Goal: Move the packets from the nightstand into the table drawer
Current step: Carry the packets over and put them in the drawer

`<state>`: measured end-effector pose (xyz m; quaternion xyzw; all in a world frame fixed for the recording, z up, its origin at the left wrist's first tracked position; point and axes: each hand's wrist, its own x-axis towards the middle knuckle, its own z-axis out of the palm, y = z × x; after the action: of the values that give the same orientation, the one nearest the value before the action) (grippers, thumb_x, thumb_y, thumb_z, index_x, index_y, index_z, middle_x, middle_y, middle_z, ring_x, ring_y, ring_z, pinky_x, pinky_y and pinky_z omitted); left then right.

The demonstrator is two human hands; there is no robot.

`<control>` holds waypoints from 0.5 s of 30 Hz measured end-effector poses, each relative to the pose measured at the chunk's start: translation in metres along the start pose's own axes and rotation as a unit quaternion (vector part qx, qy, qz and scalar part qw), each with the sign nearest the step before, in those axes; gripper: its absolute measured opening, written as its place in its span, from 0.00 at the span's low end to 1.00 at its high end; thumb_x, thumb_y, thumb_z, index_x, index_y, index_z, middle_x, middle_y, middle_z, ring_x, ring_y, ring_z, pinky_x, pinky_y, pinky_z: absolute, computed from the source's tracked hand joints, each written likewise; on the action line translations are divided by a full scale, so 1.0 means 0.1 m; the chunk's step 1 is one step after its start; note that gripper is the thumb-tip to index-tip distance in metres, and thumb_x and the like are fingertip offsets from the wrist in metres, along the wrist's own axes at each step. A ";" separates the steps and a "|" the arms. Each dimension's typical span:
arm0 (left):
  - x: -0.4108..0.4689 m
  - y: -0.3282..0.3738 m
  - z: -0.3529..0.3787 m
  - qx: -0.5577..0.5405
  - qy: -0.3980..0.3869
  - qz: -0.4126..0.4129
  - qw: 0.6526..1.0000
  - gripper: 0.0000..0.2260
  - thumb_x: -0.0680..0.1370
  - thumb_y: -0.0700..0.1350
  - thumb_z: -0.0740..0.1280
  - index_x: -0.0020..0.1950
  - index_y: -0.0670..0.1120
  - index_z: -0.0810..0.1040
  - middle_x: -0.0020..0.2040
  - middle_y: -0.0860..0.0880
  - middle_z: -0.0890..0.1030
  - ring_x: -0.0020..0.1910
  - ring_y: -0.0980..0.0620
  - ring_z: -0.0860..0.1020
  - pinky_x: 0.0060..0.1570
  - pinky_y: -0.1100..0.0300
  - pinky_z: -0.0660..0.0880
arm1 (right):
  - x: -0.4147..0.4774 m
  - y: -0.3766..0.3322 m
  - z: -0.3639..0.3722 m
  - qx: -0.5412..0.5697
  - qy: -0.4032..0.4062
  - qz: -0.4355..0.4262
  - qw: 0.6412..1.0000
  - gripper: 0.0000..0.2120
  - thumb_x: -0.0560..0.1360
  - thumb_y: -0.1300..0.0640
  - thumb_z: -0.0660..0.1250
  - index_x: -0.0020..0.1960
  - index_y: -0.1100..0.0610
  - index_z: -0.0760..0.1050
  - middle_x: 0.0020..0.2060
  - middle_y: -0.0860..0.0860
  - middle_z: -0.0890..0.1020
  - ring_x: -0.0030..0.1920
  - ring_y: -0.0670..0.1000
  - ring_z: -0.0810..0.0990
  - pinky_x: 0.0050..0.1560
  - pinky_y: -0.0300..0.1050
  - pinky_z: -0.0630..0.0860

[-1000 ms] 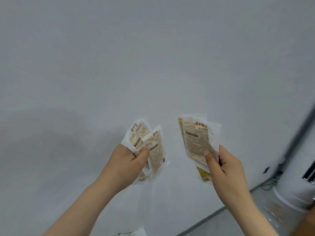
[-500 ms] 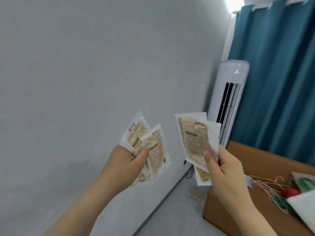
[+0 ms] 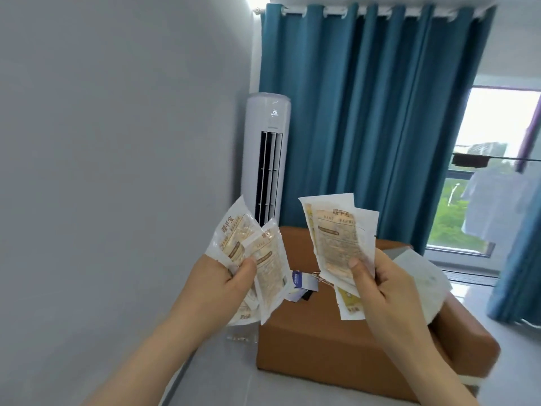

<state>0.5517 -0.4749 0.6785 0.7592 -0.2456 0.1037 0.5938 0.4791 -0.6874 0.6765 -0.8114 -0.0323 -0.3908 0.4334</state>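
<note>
Packets held in the air in two fans, long axes roughly upright, tops up. Left fan pinched under the thumb of the left hand; right fan pinched between thumb and curled fingers of the right hand. Behind and below them: brown cabinet carrying small tags and a white sheet. Beyond that: tower air conditioner, teal curtain.

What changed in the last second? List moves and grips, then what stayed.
Nothing was taken or let go. The camera swung right, off the bare grey wall: the white tower air conditioner, teal curtains, brown cabinet and window came into view. Unchanged: the left hand grips the left fan of white-and-tan plastic packets, the right hand grips the right fan of packets, both raised side by side.
</note>
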 end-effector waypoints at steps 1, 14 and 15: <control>0.14 -0.06 0.05 -0.004 -0.010 0.000 1.000 0.10 0.79 0.46 0.62 0.57 0.57 0.79 0.51 0.64 0.82 0.51 0.65 0.79 0.42 0.72 0.76 | 0.07 0.07 0.02 -0.006 0.008 0.014 1.000 0.14 0.80 0.57 0.60 0.59 0.41 0.74 0.48 0.28 0.79 0.50 0.37 0.79 0.41 0.32 0.75; 1.60 -0.59 1.06 -0.065 -0.135 -0.002 0.989 0.14 0.79 0.48 0.62 0.64 0.54 0.76 0.53 0.62 0.80 0.49 0.61 0.81 0.40 0.67 0.80 | 0.86 0.96 -0.12 -0.135 0.089 0.120 0.980 0.10 0.79 0.55 0.60 0.58 0.45 0.74 0.53 0.42 0.79 0.53 0.44 0.77 0.38 0.26 0.73; 1.69 -0.62 1.18 -0.070 -0.146 0.002 0.987 0.14 0.79 0.48 0.62 0.65 0.54 0.75 0.54 0.62 0.80 0.50 0.61 0.80 0.41 0.67 0.80 | 0.91 1.06 -0.17 -0.143 0.096 0.124 0.977 0.11 0.79 0.55 0.60 0.59 0.47 0.75 0.54 0.43 0.80 0.54 0.46 0.77 0.38 0.28 0.73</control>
<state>0.7117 -0.6188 0.6700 0.7223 -0.3379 -0.0238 0.6030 0.5734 -0.7917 0.6705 -0.8214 0.1666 -0.4102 0.3596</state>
